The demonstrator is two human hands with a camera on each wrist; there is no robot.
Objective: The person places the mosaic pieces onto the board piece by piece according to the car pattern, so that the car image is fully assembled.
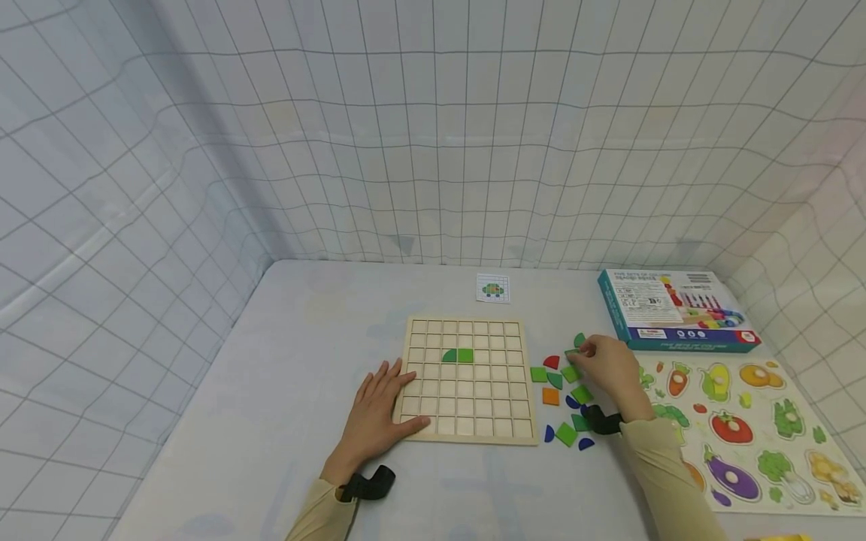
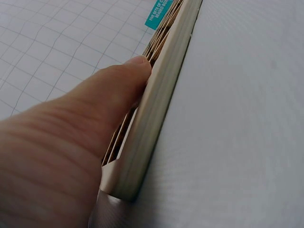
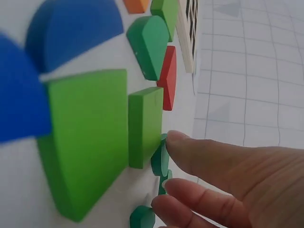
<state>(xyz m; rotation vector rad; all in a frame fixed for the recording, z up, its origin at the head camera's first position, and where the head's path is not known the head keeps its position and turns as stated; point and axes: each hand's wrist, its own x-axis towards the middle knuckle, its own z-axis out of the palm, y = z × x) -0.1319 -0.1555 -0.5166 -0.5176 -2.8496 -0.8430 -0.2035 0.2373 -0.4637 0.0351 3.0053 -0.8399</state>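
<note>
My left hand [image 1: 376, 409] rests at the left edge of a wooden grid board [image 1: 495, 440], its thumb lying over the frame; in the left wrist view the thumb [image 2: 107, 90] presses along the board's rim [image 2: 142, 128]. Two pieces sit in the grid: a green quarter circle [image 1: 449, 356] and a light green square [image 1: 466, 355]. My right hand [image 1: 609, 368] reaches down among loose pieces, fingers bent. In the right wrist view its thumb tip [image 3: 176, 137] is right at a dark green piece [image 3: 160, 159], fingertips [image 3: 166, 204] beside it; I cannot tell whether they pinch it.
Loose green squares [image 1: 566, 433], an orange square [image 1: 551, 396], a red quarter circle [image 1: 551, 362] and several blue half circles [image 1: 585, 444] lie right of the board. A pattern card [image 1: 493, 288] lies behind it. A box [image 1: 676, 308] and a vegetable picture sheet [image 1: 758, 458] are farther right.
</note>
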